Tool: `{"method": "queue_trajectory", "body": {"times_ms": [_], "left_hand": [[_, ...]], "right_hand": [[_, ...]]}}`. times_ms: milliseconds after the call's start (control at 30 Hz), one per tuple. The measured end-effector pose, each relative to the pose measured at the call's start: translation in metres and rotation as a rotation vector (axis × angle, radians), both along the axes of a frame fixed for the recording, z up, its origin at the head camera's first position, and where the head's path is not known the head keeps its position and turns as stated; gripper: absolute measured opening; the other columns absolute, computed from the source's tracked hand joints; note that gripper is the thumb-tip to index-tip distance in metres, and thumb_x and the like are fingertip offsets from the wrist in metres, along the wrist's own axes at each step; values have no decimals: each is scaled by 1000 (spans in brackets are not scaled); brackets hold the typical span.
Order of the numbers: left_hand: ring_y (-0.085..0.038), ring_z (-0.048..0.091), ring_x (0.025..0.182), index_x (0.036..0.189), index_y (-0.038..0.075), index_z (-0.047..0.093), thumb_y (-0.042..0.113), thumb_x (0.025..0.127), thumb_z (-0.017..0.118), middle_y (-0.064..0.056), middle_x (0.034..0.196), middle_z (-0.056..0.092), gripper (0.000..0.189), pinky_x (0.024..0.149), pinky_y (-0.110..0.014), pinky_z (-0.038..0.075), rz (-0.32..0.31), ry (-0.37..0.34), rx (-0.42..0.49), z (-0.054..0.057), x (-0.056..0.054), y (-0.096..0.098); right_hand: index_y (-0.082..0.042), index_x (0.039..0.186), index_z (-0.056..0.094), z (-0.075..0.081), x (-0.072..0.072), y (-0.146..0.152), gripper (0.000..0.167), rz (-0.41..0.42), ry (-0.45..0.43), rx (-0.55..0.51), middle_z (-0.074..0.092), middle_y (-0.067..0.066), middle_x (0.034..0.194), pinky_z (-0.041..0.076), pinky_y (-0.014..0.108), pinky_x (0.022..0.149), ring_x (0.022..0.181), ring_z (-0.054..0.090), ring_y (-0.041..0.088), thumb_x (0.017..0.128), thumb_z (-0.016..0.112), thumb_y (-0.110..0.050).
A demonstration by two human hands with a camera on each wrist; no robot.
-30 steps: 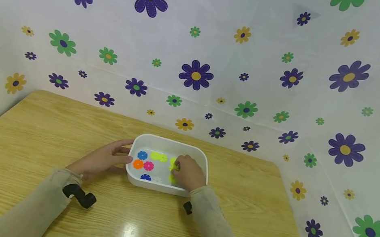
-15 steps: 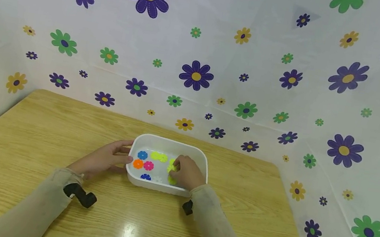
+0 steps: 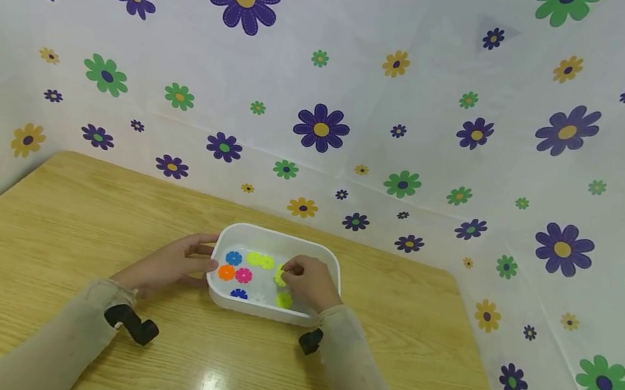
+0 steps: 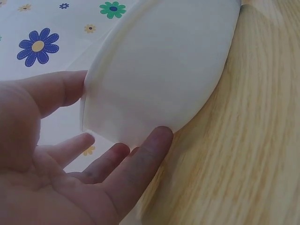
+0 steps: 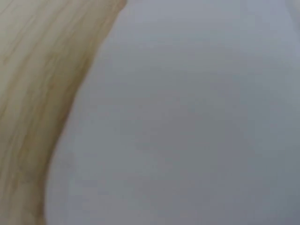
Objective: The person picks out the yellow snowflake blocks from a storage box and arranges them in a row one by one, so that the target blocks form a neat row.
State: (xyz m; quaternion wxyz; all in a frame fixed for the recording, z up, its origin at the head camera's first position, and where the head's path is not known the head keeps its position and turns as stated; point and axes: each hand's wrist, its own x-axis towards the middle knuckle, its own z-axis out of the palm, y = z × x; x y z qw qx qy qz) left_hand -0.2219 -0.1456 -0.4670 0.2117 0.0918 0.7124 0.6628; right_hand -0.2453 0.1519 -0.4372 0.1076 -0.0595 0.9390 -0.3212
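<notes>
A white plastic basket [image 3: 265, 311] holds several small notched snowflake discs. My left hand [image 3: 175, 262] is at the basket's left end, its fairly straight fingers and thumb touching the outer wall; the left wrist view shows these fingertips [image 4: 161, 136] against the wall. Inside, my right hand [image 3: 313, 283] has its thumb and curled fingers at a yellow-green snowflake disc [image 3: 279, 277], pinching it; they cover part of it. Another yellow-green disc [image 3: 284, 300] lies just nearer. In the right wrist view only the basket's blurred outer wall [image 5: 178, 117] and some table show.
Left in the basket lie a light blue disc [image 3: 233, 258], an orange disc [image 3: 226, 272], a pink disc [image 3: 243, 276], a dark blue disc [image 3: 239, 293], a whitish disc [image 3: 258, 297] and a yellow-green pair [image 3: 259, 260]. The wooden table [image 3: 417, 345] meets a flower-printed sheet [image 3: 282, 76] behind.
My right hand has shifted slightly within the basket, away from the nearer yellow-green disc, which now shows whole. My left hand keeps its place on the basket's end.
</notes>
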Motion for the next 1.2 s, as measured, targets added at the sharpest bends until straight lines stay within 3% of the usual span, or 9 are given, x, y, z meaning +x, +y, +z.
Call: {"method": "queue_trajectory", "body": {"times_ms": [267,600,900,1200], "left_hand": [[-39,59,126,165,18,24,17,105,61,-28,152,43,70,98,-51,58,12,-1,-1,1,1,2],[-38,59,126,165,21,26,19,105,61,-26,152,43,69,96,-50,59,8,11,0,-3,-2,0],[-39,59,126,165,22,26,22,104,63,-26,151,43,71,97,-50,59,3,14,-5,-3,0,-1],[-38,60,125,165,22,27,21,105,62,-26,151,45,70,96,-50,59,6,18,-9,-4,-1,-1]], "right_hand": [[-13,98,73,17,5,7,4,15,71,-81,69,0,90,58,28,70,76,63,15,98,72,-16],[-13,108,70,27,10,21,9,-32,92,-151,70,5,92,58,30,72,77,65,18,99,69,-15],[-11,104,73,39,18,45,8,-48,172,-227,70,3,91,58,30,71,78,64,19,98,69,-15],[-8,112,71,41,12,95,17,-177,209,-252,69,9,102,61,42,83,87,65,20,100,65,-19]]}}
